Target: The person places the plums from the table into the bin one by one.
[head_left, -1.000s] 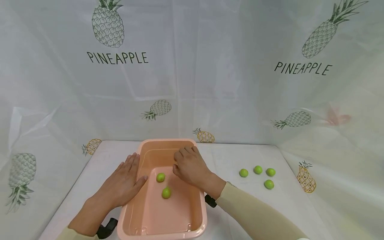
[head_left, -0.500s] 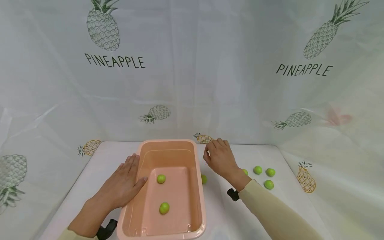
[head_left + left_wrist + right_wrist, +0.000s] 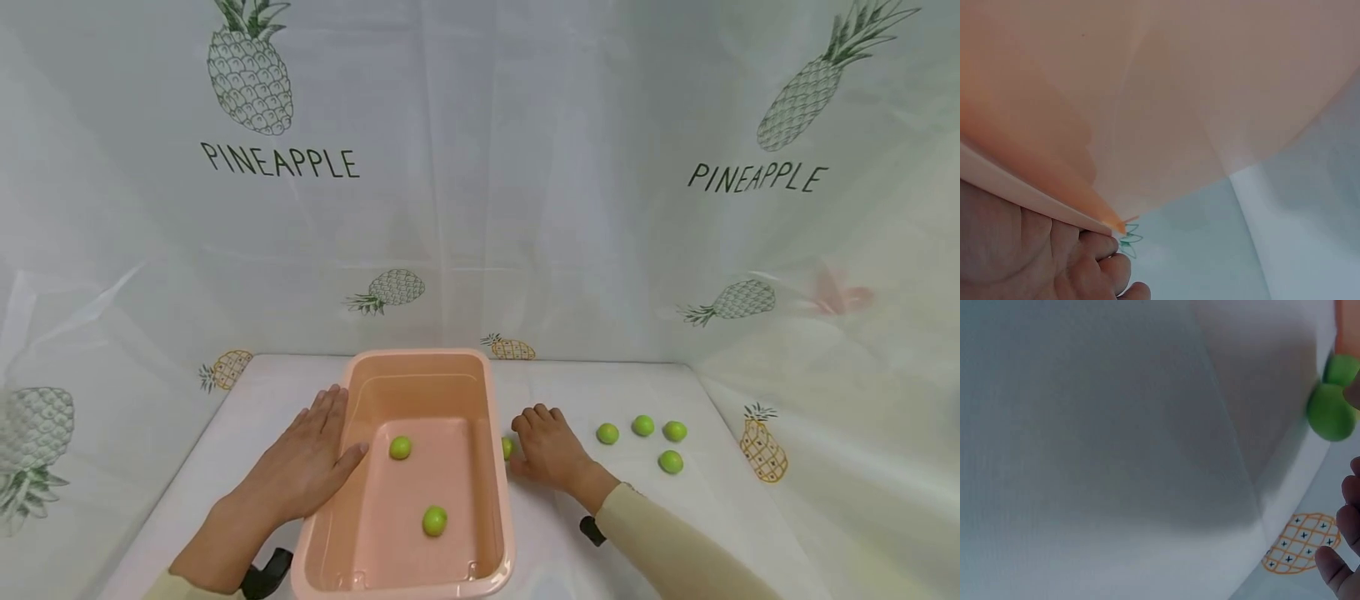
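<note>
My left hand point(image 3: 309, 462) lies with straight fingers along the left rim of a pink plastic basin point(image 3: 420, 554); in the left wrist view its fingers point(image 3: 1038, 250) press flat under the rim. Two small round green fruits, lime-like, lie in the basin: one green fruit point(image 3: 401, 447) mid-floor, another green fruit point(image 3: 434, 521) nearer me. My right hand point(image 3: 551, 450) is low over the table, right of the basin, by a green fruit point(image 3: 507, 448) at its outer wall. In the right wrist view the thumb overlaps this green fruit point(image 3: 1331, 414), with the other fingers spread apart from it.
Several more green fruits point(image 3: 671, 462) sit in a loose group on the white table point(image 3: 645, 517) to the right. Behind the table hangs a pale sheet point(image 3: 555, 208) printed with pineapples. Black straps point(image 3: 592, 531) show at both wrists.
My right hand has moved out of the basin, rightward, and down to the fruit beside it. One fruit inside has rolled toward me, then right. My left hand has stayed put.
</note>
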